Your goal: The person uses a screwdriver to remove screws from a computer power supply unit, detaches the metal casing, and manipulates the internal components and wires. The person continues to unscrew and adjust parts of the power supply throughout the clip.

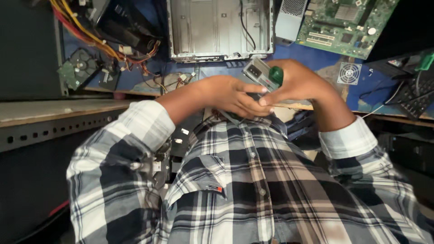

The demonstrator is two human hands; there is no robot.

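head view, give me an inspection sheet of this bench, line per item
surface: blue bench top, worn at the near edge.
job's things: small grey metal part and a green-handled tool, held together above the bench edge.
clutter: open metal computer case, green circuit board, bare hard drive, small fan, black keyboard.
grippers: left hand supports the grey part from below; right hand wraps the green handle.
cables: yellow, red and orange wire bundle at the far left; a black cable inside the case.
surroundings: perforated metal rail on the left; plaid shirt fills the foreground.
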